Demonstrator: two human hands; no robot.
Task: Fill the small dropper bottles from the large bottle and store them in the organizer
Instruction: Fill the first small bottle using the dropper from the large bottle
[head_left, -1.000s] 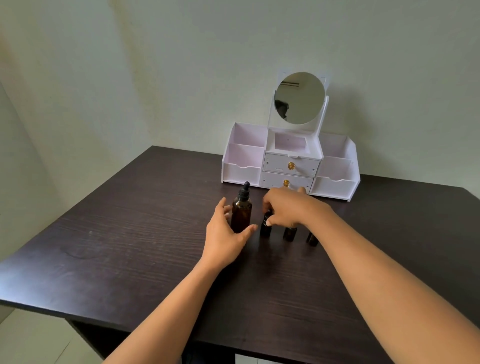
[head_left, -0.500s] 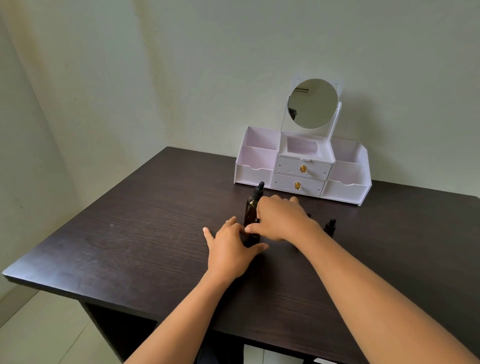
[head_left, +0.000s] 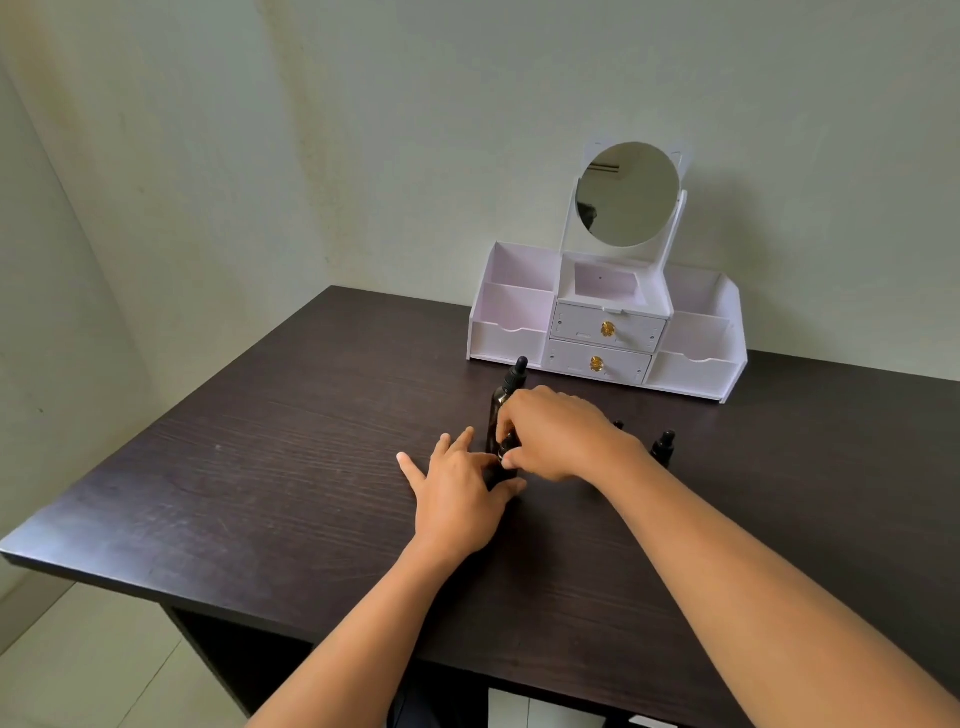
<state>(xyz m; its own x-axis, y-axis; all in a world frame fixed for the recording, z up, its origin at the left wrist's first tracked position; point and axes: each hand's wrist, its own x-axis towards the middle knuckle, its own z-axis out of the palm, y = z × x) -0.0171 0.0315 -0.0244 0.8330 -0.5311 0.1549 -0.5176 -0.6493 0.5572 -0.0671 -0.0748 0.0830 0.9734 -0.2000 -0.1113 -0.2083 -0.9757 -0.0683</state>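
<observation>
A white organizer (head_left: 511, 340) stands at the far edge of the dark table (head_left: 260, 467), right of the middle, with a round mirror (head_left: 627, 195) rising from its centre. Its two drawers (head_left: 576, 327) are pushed in, each with a gold knob. The open side compartments and the top tray show only their pale inner walls.

In front of the organizer's left half stands the large bottle (head_left: 511, 384), upright, brown glass with a black dropper cap on. Just before it, toward the near edge, both hands meet on one small dropper bottle (head_left: 508, 446). The left hand (head_left: 457, 493) curls thumb and forefinger round its base, with its other fingers spread over the table. The right hand (head_left: 556, 431) pinches the cap from above.

That bottle is mostly covered by the fingers, so I cannot tell whether the cap is tight or loose. The glass of every bottle is too dark to show any liquid level. A second small bottle (head_left: 664, 448) stands upright to the right, beyond the right wrist. Only the black tip of a third small bottle (head_left: 618, 425) shows behind the right hand.
</observation>
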